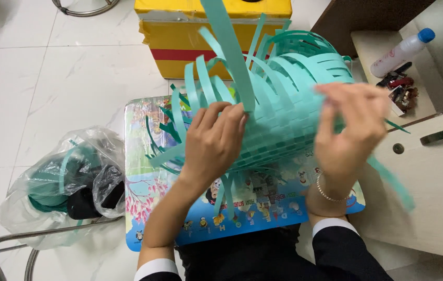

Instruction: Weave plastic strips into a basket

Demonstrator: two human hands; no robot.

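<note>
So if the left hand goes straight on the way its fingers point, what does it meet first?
The left hand already touches the teal woven basket; going on, it would probably press into the basket's wall, though depth is unclear.

Woven basket (284, 99) looked like thin teal plastic or paper strips, smooth, slight sheen; can't tell which. Left hand (213, 143) pinched one loose strip (229, 47), flat & matt. Right hand (349, 130) wore a shiny metal bracelet (331, 195). Board (242, 208) under it was glossy printed plastic. Near left, clear crinkly plastic bag (60, 182). Far box (180, 36) w/ glossy yellow tape wrap. Floor (49, 78) polished marble-look tile. Right: smooth pale laminated wood furniture (429, 171), white plastic bottle (401, 52).
</note>
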